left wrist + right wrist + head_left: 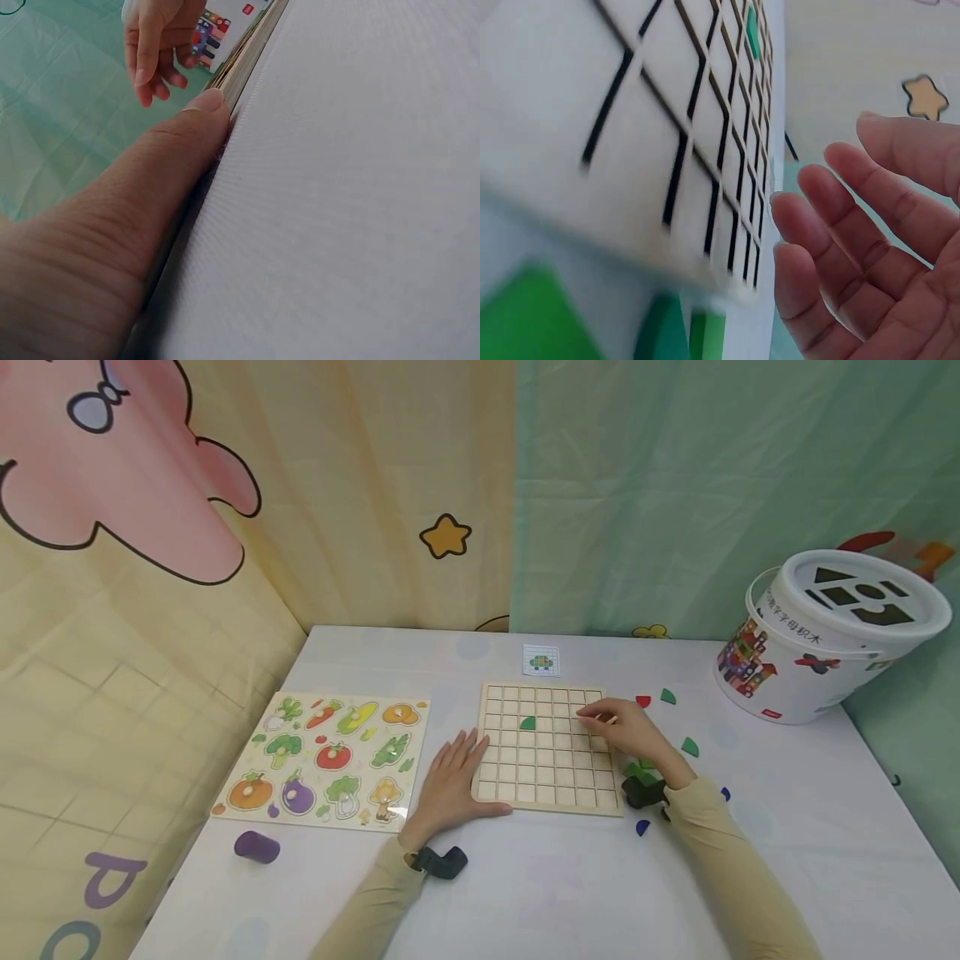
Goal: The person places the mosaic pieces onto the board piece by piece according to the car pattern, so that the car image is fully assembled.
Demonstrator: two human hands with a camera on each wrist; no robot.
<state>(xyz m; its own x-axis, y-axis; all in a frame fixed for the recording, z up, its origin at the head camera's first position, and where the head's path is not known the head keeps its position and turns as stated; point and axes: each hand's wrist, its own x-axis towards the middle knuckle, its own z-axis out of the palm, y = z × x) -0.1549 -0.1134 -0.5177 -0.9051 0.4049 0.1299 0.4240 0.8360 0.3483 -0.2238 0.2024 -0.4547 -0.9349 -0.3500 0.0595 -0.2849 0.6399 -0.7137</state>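
Left hand (450, 787) is splayed, thumb against a pale wooden board (543, 775) grooved into little squares. Right hand (632, 727) hovers over its far right part, loosely curved, nothing gripped. Flat green quarter-circle (528, 723) sits far-left on the grid; white printed card (542, 661) lies just behind.

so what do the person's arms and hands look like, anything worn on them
The left hand and right hand wear no gloves. The left sleeve and right sleeve are long, plain and beige. A black, blocky device sits at the left wrist, a similar black one at the right.
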